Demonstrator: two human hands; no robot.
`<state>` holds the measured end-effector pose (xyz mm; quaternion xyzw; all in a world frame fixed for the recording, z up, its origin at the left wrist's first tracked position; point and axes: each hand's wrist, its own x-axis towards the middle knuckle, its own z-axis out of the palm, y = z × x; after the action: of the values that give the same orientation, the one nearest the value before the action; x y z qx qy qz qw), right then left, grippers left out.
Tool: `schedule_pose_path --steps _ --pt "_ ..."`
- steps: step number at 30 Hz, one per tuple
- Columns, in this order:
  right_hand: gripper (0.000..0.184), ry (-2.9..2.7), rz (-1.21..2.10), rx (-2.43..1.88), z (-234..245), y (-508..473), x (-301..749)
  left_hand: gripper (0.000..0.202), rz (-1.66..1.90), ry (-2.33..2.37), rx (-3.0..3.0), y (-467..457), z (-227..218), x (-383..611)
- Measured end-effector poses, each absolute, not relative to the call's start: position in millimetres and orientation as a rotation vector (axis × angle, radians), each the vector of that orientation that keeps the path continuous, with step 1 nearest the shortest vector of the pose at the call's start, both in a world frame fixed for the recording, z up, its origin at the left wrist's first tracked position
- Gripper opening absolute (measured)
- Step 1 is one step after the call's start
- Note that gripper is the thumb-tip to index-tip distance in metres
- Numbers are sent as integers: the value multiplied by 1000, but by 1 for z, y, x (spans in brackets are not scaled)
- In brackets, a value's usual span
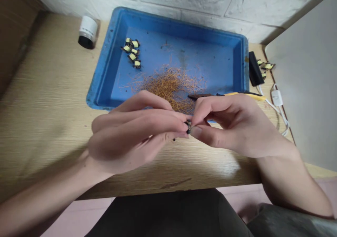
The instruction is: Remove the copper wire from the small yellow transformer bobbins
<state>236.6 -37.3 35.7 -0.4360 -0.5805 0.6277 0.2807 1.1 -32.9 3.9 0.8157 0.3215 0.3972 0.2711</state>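
Between the fingertips of my left hand [139,131] is a small dark part with pins, which looks like a small transformer [188,124]; most of it is hidden by the fingers. My right hand [229,124] pinches at the near side of this part with thumb and forefinger, and I cannot make out whether a wire end lies between them. Both hands are just in front of a blue tray [168,18]. Several yellow-taped small transformers [132,56] lie at the tray's left. Beside my right hand are pliers [202,96] with yellow and black handles, partly covered by it.
A heap of short copper-coloured wire bits [165,86] lies in the tray. Left of the tray stands a white and black cylinder [87,32]. To the right are a black block [255,68], more yellow-taped parts [268,66] and a white cord with a switch [276,97].
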Motion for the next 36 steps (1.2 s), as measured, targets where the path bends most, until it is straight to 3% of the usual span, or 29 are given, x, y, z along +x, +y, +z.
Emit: schedule_pose_path --steps 10,18,22,27,32,36 --pt "15 -1706 1391 -1222 29 -38 234 30 1235 756 2518 -19 -11 -6" --pt "18 -1932 815 -1153 25 -42 227 25 1111 995 2451 -25 -7 -1" --pt "15 -1947 677 -1148 24 -45 224 24 1101 1042 2400 -28 -5 3" --pt "16 -1810 789 -1226 21 -43 222 14 1096 1072 2196 -30 -7 5" --pt "17 -1563 1013 -1229 22 -40 221 55 1077 858 2346 -22 -12 2" --pt "17 -1427 1167 -1204 24 -40 219 48 1154 821 2478 -21 -11 5"
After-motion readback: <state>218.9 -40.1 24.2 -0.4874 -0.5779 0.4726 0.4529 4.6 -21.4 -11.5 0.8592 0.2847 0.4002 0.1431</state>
